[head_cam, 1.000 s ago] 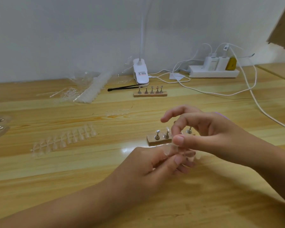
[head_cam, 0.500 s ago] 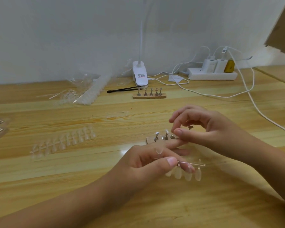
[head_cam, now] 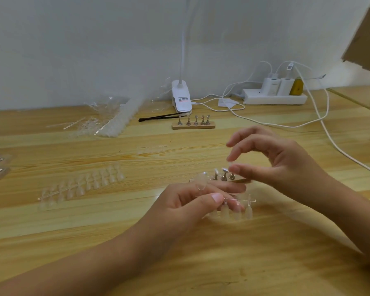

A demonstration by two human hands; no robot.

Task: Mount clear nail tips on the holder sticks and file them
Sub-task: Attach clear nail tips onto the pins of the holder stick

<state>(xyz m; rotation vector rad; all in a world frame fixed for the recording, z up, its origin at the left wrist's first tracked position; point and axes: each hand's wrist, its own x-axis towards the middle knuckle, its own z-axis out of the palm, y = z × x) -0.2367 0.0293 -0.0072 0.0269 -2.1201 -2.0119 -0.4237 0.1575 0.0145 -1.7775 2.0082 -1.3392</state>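
My left hand [head_cam: 186, 201] pinches a clear strip of nail tips [head_cam: 235, 207] between thumb and forefinger, just above the table. Behind its fingers stands the near wooden holder [head_cam: 223, 177] with several metal sticks; its base is mostly hidden. My right hand [head_cam: 273, 163] hovers over the holder's right end with fingers curled. Its thumb and forefinger pinch what looks like a small clear nail tip [head_cam: 230, 162] right above the sticks, though the tip is blurred.
A second wooden holder [head_cam: 193, 124] stands farther back, by a black tool [head_cam: 158, 117] and a white clip lamp [head_cam: 181, 99]. Long strips of clear tips [head_cam: 83, 185] lie at left, with clear packaging [head_cam: 109, 120] behind. A power strip [head_cam: 273, 99] and white cables [head_cam: 320, 116] occupy the right.
My right hand pulled away from the strip and moved back to the near holder's sticks. My left hand lowered the strip toward me, and its hanging tips now show.
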